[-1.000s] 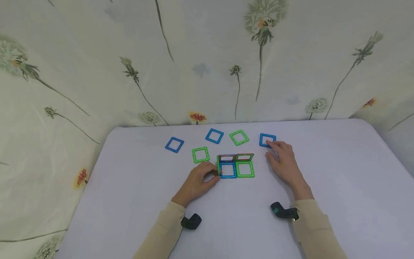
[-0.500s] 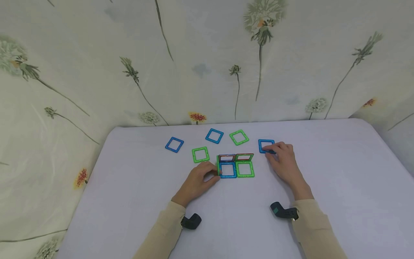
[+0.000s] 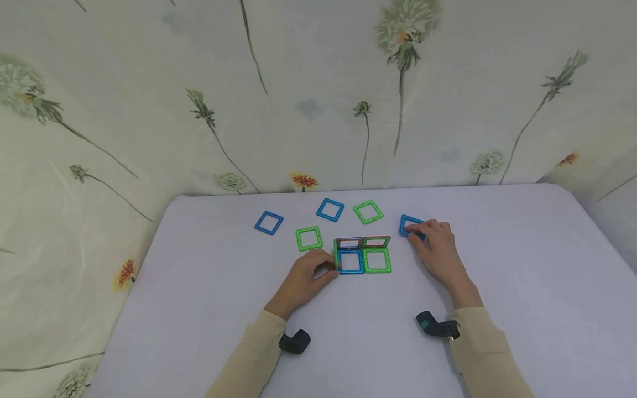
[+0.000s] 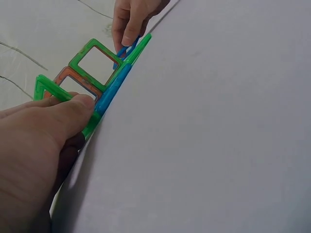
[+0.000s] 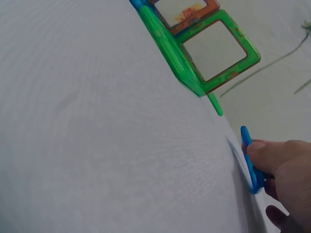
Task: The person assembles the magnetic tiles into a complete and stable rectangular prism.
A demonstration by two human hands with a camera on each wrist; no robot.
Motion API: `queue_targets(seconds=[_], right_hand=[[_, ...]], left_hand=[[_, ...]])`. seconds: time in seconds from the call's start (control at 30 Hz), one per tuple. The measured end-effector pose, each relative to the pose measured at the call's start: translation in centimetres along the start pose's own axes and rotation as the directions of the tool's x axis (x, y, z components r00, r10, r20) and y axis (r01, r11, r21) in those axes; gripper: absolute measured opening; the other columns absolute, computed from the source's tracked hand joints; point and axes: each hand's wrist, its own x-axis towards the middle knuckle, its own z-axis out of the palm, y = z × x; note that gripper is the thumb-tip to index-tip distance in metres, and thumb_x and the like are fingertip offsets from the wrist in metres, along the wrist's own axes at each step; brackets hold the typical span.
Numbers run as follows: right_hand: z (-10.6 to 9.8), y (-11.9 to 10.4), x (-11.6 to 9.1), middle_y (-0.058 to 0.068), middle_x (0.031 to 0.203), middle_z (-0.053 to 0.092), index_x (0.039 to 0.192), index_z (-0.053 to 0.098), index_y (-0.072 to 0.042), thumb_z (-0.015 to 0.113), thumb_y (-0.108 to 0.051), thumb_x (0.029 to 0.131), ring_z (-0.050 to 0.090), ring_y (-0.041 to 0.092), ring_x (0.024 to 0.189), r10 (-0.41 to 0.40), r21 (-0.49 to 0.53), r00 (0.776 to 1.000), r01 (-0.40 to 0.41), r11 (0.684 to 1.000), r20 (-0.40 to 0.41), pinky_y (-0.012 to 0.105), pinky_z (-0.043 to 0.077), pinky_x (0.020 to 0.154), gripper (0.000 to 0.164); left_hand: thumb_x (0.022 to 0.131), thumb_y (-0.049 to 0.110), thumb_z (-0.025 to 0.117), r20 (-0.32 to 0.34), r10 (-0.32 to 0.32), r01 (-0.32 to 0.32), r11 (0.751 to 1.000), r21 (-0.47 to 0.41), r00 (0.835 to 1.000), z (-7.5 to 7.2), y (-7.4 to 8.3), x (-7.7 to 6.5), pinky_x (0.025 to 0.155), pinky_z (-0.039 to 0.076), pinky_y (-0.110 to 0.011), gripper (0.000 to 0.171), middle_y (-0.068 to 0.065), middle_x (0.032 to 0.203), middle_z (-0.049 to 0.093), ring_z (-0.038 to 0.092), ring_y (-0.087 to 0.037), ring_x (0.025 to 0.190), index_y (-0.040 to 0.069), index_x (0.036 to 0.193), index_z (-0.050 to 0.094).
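Note:
My left hand (image 3: 303, 279) pinches an upright green magnetic tile (image 4: 54, 88) at the left end of a small joined structure. That structure has a flat blue tile (image 3: 351, 271) beside a flat green tile (image 3: 378, 270). Behind these stand an orange-red tile (image 4: 62, 74) and another green tile (image 5: 252, 52), both upright. To the right, my right hand (image 3: 438, 251) grips a blue square tile (image 3: 403, 225) between thumb and fingers. In the right wrist view this blue tile (image 5: 251, 167) is tilted up from the tabletop, apart from the structure. Fingers hide part of it.
Loose square tiles lie flat behind the structure: a blue one (image 3: 269, 223) at far left, a green one (image 3: 297, 239) near my left hand, another blue (image 3: 330, 218) and another green (image 3: 368, 220). A white cloth (image 3: 358, 337) covers the table; a flowered curtain (image 3: 318, 143) hangs behind.
My right hand has drawn the blue tile toward me along the table, then gripped and tilted it. My left hand and the structure have stayed put.

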Motion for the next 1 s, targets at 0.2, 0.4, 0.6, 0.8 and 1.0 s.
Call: queue_targets(seconds=[0.2, 0.4, 0.6, 0.8, 1.0], right_hand=[[-0.3, -0.3, 0.0, 0.013, 0.1, 0.058, 0.112, 0.066, -0.006, 0.059, -0.013, 0.093, 0.041, 0.029, 0.096, -0.006, 0.018, 1.0, 0.007, 1.0, -0.01, 0.049, 0.029, 0.087, 0.021], [-0.4, -0.2, 0.2, 0.011, 0.104, 0.059, 0.114, 0.064, -0.008, 0.058, -0.018, 0.094, 0.044, 0.027, 0.1, 0.008, 0.066, 1.0, -0.008, 0.998, -0.005, 0.046, 0.031, 0.088, 0.023], [-0.7, 0.0, 0.3, 0.008, 0.106, 0.061, 0.114, 0.063, -0.01, 0.056, -0.022, 0.095, 0.047, 0.022, 0.101, 0.006, 0.108, 0.999, -0.002, 0.994, -0.034, 0.037, 0.034, 0.084, 0.023], [-1.1, 0.0, 0.3, 0.006, 0.104, 0.062, 0.115, 0.061, -0.012, 0.054, -0.025, 0.096, 0.05, 0.013, 0.098, 0.037, 0.165, 0.995, -0.022, 0.986, -0.092, 0.032, 0.037, 0.086, 0.024], [-2.0, -0.6, 0.4, 0.009, 0.102, 0.061, 0.12, 0.056, -0.007, 0.052, -0.019, 0.097, 0.052, -0.001, 0.091, 0.081, 0.317, 0.992, -0.047, 0.947, -0.096, 0.01, 0.041, 0.08, 0.026]], left_hand=[[0.087, 0.023, 0.067, -0.029, -0.012, 0.012, 1.0, 0.003, 1.0, 0.3, 0.1, 0.1, 0.087, 0.048, -0.02, 0.015, 0.011, 0.098, 0.064, 0.055, -0.002, 0.094, 0.02, 0.101, 0.063], [0.087, 0.022, 0.067, -0.047, -0.043, 0.042, 0.999, -0.014, 0.998, 0.3, 0.2, 0.0, 0.088, 0.048, -0.021, 0.015, 0.011, 0.099, 0.064, 0.056, -0.003, 0.097, 0.02, 0.101, 0.064], [0.087, 0.023, 0.068, -0.054, -0.069, 0.068, 0.998, -0.013, 0.996, 0.4, 0.3, 0.1, 0.089, 0.049, -0.021, 0.016, 0.01, 0.101, 0.064, 0.057, -0.004, 0.098, 0.02, 0.102, 0.064], [0.087, 0.022, 0.068, -0.073, -0.069, 0.068, 0.998, -0.014, 0.995, 0.4, 0.4, 0.0, 0.087, 0.05, -0.022, 0.016, 0.009, 0.099, 0.065, 0.057, -0.005, 0.096, 0.019, 0.101, 0.065], [0.087, 0.022, 0.068, -0.087, -0.06, 0.06, 0.998, 0.002, 0.994, 0.6, 0.4, 0.3, 0.083, 0.05, -0.022, 0.015, 0.008, 0.096, 0.065, 0.056, -0.004, 0.09, 0.018, 0.101, 0.064]])
